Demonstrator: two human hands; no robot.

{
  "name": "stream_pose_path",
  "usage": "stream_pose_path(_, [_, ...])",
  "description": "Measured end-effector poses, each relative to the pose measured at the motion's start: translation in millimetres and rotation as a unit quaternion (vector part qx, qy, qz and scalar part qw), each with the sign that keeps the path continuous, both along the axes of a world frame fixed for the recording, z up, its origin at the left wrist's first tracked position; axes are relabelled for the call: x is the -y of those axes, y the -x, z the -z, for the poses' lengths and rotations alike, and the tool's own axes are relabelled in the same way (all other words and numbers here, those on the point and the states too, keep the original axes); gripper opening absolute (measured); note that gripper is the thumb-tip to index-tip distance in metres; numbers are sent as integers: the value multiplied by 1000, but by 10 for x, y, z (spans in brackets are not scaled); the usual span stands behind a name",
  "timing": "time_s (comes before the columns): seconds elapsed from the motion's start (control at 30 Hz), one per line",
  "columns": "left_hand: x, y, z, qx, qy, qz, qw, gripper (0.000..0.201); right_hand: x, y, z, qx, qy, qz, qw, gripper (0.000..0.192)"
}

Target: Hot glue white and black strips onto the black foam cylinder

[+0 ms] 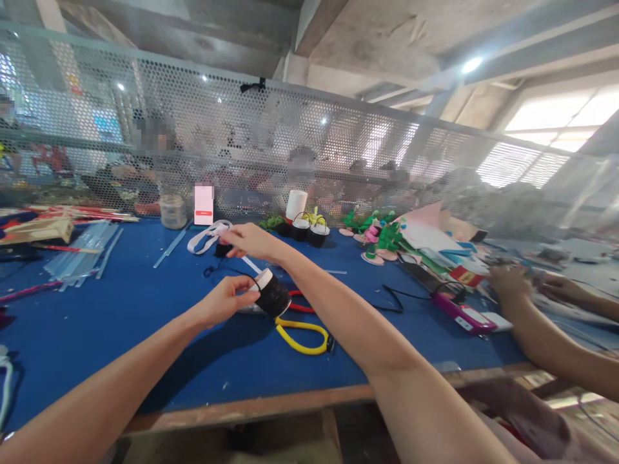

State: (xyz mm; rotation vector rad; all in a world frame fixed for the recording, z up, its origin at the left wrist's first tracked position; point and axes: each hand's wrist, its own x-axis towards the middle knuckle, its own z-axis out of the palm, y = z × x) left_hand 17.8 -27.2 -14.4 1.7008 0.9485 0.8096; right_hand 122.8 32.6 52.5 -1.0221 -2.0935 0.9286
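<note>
Two hands work over the table: the left hand pinches the black spool, while the right hand, fingers closed, draws its thread taut, which next needs cutting.

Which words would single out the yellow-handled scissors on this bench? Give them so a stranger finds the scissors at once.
Start at the blue table and go to its near wooden edge, midway along. Just beyond, right of the left hand holding a black spool, lie the scissors. Their looped yellow handles are the only bright yellow thing there, beside a red loop.
</note>
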Motion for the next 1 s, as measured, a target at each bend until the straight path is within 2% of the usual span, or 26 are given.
stream_pose_path(0.07, [-27,25,-4,-5,-18,-21,1000,22,-81,-188,41,110,-75,99,986,29])
stream_pose_path(0.1, [-42,38,-3,-7,-27,-31,999,22,-113,-321,69,139,-86,147,975,29])
stream_pose_path(0.17, [-76,60,4,-16,-49,-54,997,22,-142,-628,137,199,-79,228,950,33])
stream_pose_path(0.23, [-113,76,21,-34,-80,-77,993,21,-118,-926,226,309,-74,284,905,32])
stream_pose_path(0.27, [-132,82,32,-48,-94,-86,991,20,-90,-1051,279,368,-59,295,880,30])
stream_pose_path(0.3, [-151,86,44,-62,-104,-94,988,20,-56,-1152,338,387,-43,298,871,25])
stream_pose_path(0.43, [-206,98,86,-112,-122,-112,980,20,70,-1294,596,403,13,291,868,16])
stream_pose_path(0.57, [-227,112,98,-123,-117,-111,979,22,98,-1223,798,362,22,319,876,9])
stream_pose_path(0.67, [-227,121,83,-120,-106,-105,981,22,100,-1204,848,310,9,344,886,18])
stream_pose_path(0.77, [-226,126,72,-103,-100,-98,985,21,146,-1204,757,129,-12,371,920,30])
stream_pose_path(0.83, [-228,130,77,-82,-97,-90,988,20,208,-1183,629,-39,-15,357,933,27])
stream_pose_path(0.87, [-231,133,82,-74,-96,-86,989,20,244,-1161,561,-87,-4,338,937,21])
stream_pose_path(0.93, [-238,141,94,-69,-94,-85,989,20,317,-1098,455,-114,16,302,946,16])
stream_pose_path(1.0, [-247,151,100,-70,-95,-86,989,20,378,-1021,426,-113,0,277,954,16])
